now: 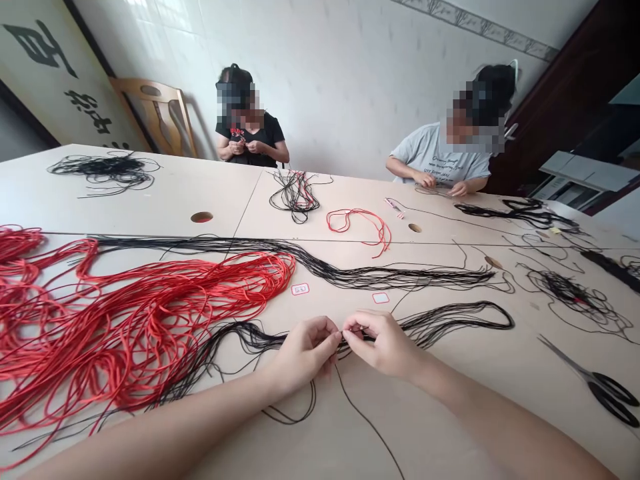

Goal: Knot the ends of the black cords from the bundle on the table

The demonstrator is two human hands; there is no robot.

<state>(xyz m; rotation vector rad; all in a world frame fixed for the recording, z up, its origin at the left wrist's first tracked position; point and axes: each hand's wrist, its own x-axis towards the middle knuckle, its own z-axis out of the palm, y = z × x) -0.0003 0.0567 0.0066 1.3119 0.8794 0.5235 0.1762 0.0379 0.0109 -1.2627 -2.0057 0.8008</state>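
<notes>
My left hand (311, 345) and my right hand (376, 339) meet over the near part of the table, thumb and forefinger of each pinched close together. Between the fingertips is a thin black cord (367, 423), whose loose end trails down toward the front edge. Whether a knot sits in the pinch is too small to tell. Behind and beneath the hands lies a bundle of black cords (465, 315), looped at its right end. A large heap of red cord (165, 320) spreads to the left of my left hand.
Black-handled scissors (595, 383) lie at the right. Another long black cord bundle (350, 272) crosses behind, near two small labels (301, 289). A red cord loop (360, 217) and a tangled black pile (567, 290) lie farther off. Two people (250, 127) work with cords across the table.
</notes>
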